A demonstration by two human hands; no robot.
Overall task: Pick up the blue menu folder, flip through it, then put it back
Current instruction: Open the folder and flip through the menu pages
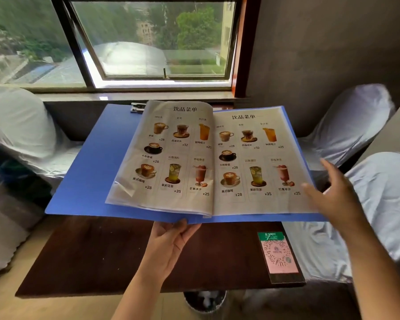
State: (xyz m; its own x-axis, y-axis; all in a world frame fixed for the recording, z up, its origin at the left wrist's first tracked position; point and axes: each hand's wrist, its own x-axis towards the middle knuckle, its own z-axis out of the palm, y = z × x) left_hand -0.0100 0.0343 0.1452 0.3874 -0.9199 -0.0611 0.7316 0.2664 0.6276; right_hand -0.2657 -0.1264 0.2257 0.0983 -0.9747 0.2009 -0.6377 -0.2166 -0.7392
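The blue menu folder (90,172) is held open in the air above the dark wooden table (97,257). Two clear-sleeved drink menu pages face up, one curling on the left and one lying flat on the right. My left hand (171,241) grips the folder from below at the middle of its near edge, by the spine. My right hand (333,192) hovers with fingers spread at the right page's lower right corner, fingertips at or just over the page edge. Whether it touches the page is unclear.
A pink QR code card (278,255) lies on the table's right near corner. Plastic-covered seats stand at the left (16,125) and right (356,125). A window sill (134,95) runs behind the folder. A round table base (204,301) shows under the near edge.
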